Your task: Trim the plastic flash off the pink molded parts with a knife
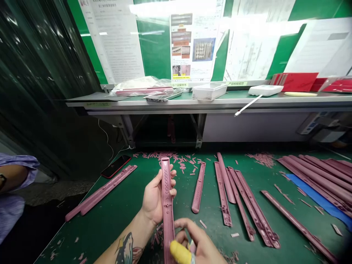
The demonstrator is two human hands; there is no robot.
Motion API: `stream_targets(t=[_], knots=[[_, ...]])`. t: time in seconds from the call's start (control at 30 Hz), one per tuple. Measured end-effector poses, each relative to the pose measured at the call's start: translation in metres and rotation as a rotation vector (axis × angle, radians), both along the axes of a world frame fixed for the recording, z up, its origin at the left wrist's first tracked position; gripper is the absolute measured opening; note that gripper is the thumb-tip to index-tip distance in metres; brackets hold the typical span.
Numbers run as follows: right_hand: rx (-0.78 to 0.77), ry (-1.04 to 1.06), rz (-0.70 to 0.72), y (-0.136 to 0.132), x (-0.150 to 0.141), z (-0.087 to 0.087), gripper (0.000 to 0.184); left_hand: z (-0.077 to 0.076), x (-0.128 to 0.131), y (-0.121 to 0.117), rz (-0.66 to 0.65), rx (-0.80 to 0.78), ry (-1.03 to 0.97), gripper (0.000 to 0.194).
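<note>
1. Slip of the held part. The long pink part [167,205] is in the left hand [153,200], above the green work surface [123,205], its far end pointing away from the wearer. The left thumb and fingers are closed around its sides at the upper section. Possible cause: push from one side on the long portion outside this grip

2. Pinch or scrape at the near end. The right hand [205,245] is at the near end of the part, its fingers bent. The pictures do not show whether its fingertips are clamped on anything. Possible cause: a thin side wall catching skin not protected by the yellow finger cover [180,253]

3. Flexing or cracking. Possible cause: excess force on the narrow channel, since the one clear grip is away from the near end

4. Contamination of the channel. Small pink fragments [183,167] lie loose beyond the part. Possible cause: laying it open side down among them

5. Contact with neighbouring items. A single pink strip [198,187] lies just to the right. Possible cause: a wide swing of the part or right hand

6. Fall from the surface. Two pink strips [110,187] and a phone [115,167] lie near the left edge. Possible cause: a knock from the left forearm
</note>
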State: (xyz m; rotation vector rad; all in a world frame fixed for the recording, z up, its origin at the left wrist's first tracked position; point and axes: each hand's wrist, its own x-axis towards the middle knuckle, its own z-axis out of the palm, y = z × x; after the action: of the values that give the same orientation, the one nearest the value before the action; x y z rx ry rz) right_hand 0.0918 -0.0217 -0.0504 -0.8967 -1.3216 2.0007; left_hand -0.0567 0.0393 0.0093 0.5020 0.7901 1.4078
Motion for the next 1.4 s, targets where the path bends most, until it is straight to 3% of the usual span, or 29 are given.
stream_targets(t=[0.13,0.27,0.33,0.47,0.57,0.63,0.7,0.8,0.9,1.03,1.13,1.23,1.3,1.4], knots=[[0.065,-0.137,-0.031,0.001,0.001,-0.008,0.063,-0.020,0.005,0.012,0.060,-0.002,0.228,0.039],[0.339,-0.459,-0.075,0.009,0.014,-0.010,0.043,-0.039,-0.006,0.045,0.167,0.047,0.589,0.049],[0.441,-0.579,-0.088,0.013,0.023,-0.011,0.038,-0.041,-0.019,0.063,0.159,0.092,0.778,0.038],[0.450,-0.671,-0.083,0.021,0.042,-0.012,0.037,-0.032,-0.047,0.082,0.065,0.163,1.097,0.018],[0.446,-0.699,-0.129,0.027,0.056,-0.007,0.037,-0.029,-0.059,0.082,0.173,0.187,1.275,0.028],[0.452,-0.735,-0.204,0.032,0.067,-0.005,0.036,-0.036,-0.059,0.081,0.270,0.178,1.361,0.041],[0.447,-0.796,-0.306,0.040,0.079,-0.007,0.037,-0.052,-0.049,0.081,0.244,0.172,1.426,0.046],[0.483,-0.968,-0.430,0.057,0.097,-0.016,0.044,-0.087,-0.014,0.083,-0.022,0.209,1.499,0.033],[0.553,-1.202,-0.451,0.075,0.109,-0.029,0.051,-0.116,0.031,0.085,-0.243,0.253,1.556,0.029],[0.611,-1.302,-0.423,0.093,0.116,-0.033,0.045,-0.127,0.084,0.087,-0.409,0.296,1.587,0.028],[0.707,-1.286,-0.434,0.122,0.107,-0.017,0.034,-0.123,0.115,0.087,-0.483,0.315,1.550,0.028],[0.774,-1.232,-0.410,0.177,0.074,0.009,0.027,-0.115,0.133,0.083,-0.547,0.343,1.468,0.027],[0.781,-1.191,-0.372,0.223,0.041,0.026,0.020,-0.109,0.131,0.077,-0.585,0.371,1.399,0.025],[0.800,-1.156,-0.359,0.285,-0.013,0.049,0.023,-0.096,0.102,0.063,-0.602,0.378,1.270,0.025]])
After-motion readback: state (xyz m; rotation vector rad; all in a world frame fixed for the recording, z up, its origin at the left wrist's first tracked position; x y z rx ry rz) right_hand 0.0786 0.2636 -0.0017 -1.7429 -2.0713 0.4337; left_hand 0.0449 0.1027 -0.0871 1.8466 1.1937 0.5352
